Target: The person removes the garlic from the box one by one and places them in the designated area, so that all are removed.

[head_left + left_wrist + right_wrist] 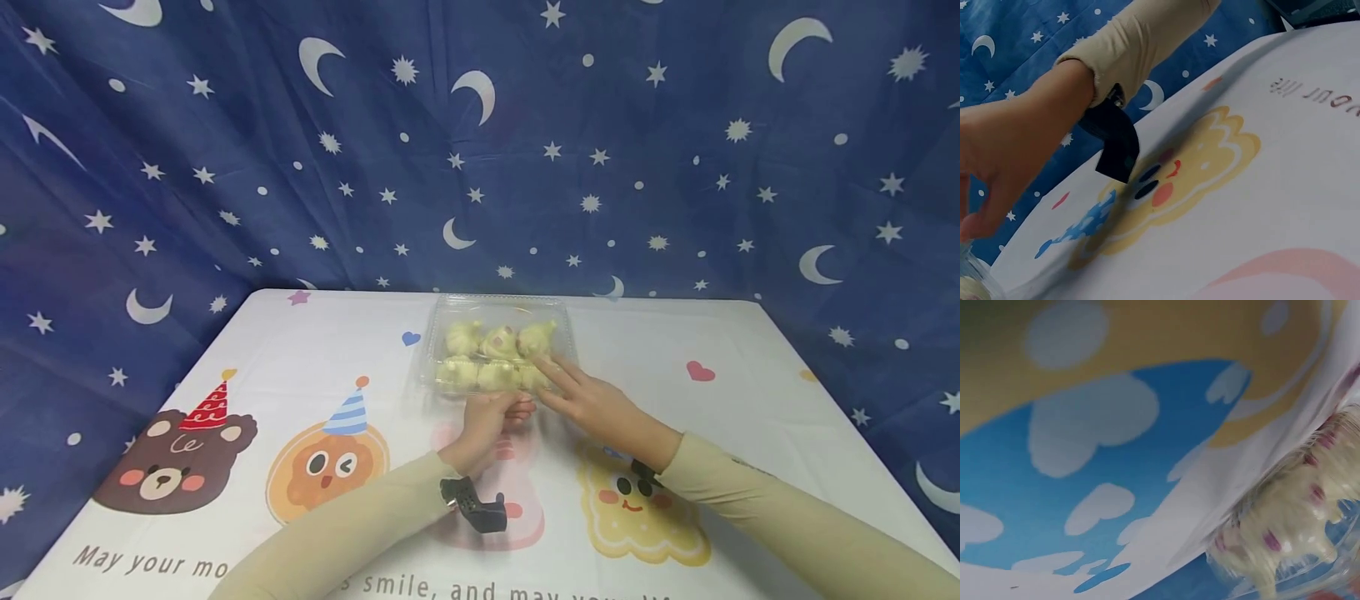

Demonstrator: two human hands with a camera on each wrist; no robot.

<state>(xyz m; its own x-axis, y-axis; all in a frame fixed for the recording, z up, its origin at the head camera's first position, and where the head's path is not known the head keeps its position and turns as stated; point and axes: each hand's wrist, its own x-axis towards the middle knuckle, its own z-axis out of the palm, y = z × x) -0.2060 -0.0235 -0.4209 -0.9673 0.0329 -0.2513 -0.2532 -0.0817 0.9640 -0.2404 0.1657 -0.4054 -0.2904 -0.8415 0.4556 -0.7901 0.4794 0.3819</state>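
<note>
A clear plastic clamshell box [495, 308] lies near the back of the table, holding several pale yellow bulb-shaped pieces [501, 342] in two rows. In the right wrist view the pieces [1291, 512] show pinkish-purple spots through the plastic. My left hand [487, 425] is at the box's front edge, fingers curled and thumb against the rim. The fingers of my right hand [603, 412] reach fairly straight over the front right corner and touch the box. In the left wrist view the right hand [1004, 150] has its thumb at the box's edge; the fingertips are cut off.
The white tablecloth [750, 417] carries printed cartoon figures and lettering. Behind the table hangs a blue curtain [525, 217] with moons and stars. Dark straps circle both wrists, and a black device [480, 508] sits at the left one.
</note>
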